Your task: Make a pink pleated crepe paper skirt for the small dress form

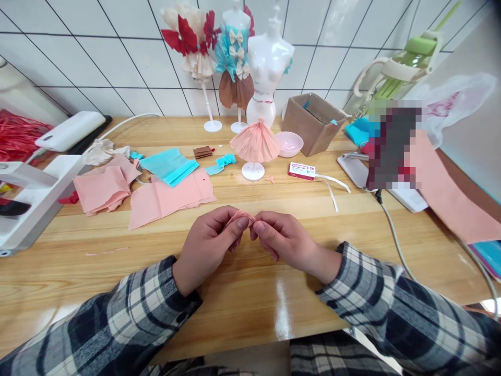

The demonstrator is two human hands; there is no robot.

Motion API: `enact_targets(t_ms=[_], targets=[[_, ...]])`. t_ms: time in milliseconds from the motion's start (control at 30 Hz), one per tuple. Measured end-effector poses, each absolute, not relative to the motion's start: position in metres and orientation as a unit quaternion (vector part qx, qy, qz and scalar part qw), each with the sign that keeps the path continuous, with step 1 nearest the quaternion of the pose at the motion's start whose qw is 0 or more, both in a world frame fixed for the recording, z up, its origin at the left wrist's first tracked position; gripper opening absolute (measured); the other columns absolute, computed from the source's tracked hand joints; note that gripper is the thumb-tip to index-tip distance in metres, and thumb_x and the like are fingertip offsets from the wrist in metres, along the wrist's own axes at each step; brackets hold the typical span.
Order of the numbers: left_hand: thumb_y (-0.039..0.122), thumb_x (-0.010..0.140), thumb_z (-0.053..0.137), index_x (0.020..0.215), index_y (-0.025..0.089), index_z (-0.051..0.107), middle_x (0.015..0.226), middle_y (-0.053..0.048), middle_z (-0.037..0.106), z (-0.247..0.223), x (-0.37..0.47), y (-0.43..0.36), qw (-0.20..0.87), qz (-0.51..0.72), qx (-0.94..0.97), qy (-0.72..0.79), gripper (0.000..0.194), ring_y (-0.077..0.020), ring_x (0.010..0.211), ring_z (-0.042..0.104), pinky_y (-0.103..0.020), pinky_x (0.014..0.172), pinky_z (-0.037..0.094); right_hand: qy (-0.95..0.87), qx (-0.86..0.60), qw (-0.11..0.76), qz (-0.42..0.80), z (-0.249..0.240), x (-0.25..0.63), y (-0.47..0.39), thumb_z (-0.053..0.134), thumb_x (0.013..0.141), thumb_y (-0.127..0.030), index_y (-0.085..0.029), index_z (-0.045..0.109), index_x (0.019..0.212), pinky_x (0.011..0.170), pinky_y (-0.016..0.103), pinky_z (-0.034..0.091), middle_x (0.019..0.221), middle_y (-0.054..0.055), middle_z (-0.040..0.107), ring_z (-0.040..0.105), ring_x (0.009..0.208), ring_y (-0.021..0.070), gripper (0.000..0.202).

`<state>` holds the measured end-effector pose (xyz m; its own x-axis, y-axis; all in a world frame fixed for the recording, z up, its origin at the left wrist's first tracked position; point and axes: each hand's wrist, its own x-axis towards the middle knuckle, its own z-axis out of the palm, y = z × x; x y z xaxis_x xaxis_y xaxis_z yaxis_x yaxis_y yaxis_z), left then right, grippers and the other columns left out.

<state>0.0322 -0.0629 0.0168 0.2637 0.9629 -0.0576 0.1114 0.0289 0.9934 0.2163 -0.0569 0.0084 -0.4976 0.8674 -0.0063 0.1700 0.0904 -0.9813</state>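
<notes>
My left hand (213, 243) and my right hand (287, 240) meet above the front middle of the table. Between their fingertips is a small pink paper piece (245, 214), pinched at both ends and mostly covered by the fingers. Beyond them stands a white mannequin (268, 62) with a pleated pink skirt (256, 142) low on its body. Pink paper sheets (172, 201) and a folded blue sheet (170, 166) lie to the left of the mannequin's base, with more folded pink paper (104, 189) farther left.
Two dressed mannequins (237, 52) stand by the tiled wall. A pink bowl (289, 143), a cardboard box (313, 122) and a small red-white box (301, 171) are right of centre. A phone stand (354, 169) and cable (395, 240) lie right, a white rack (43, 201) left.
</notes>
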Motion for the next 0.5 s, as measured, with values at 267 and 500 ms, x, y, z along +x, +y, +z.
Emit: enact_targets(t_ms=[267, 500], targets=[[0.041, 0.087, 0.062, 0.083, 0.017, 0.066, 0.057, 0.003, 0.054, 0.0155, 0.0319, -0.0609, 0.541, 0.413, 0.555, 0.478, 0.024, -0.0098, 0.052, 0.047, -0.021, 0.052, 0.040, -0.611, -0.433, 0.363, 0.555, 0.0123, 0.2184, -0.0514, 0.053, 0.088, -0.052, -0.017, 0.058, 0.085, 0.044, 0.020, 0.031, 0.060, -0.005, 0.045, 0.037, 0.047, 0.0064, 0.036], [0.042, 0.086, 0.062, 0.078, 0.016, 0.067, 0.059, 0.000, 0.058, 0.0170, 0.0357, -0.0617, 0.532, 0.359, 0.577, 0.506, 0.028, -0.0086, 0.048, 0.043, -0.020, 0.045, 0.032, -0.613, -0.468, 0.360, 0.526, 0.0152, 0.2178, -0.0504, 0.064, 0.081, -0.037, -0.016, 0.064, 0.086, 0.042, 0.020, 0.026, 0.073, -0.002, 0.057, 0.033, 0.048, 0.0043, 0.022]])
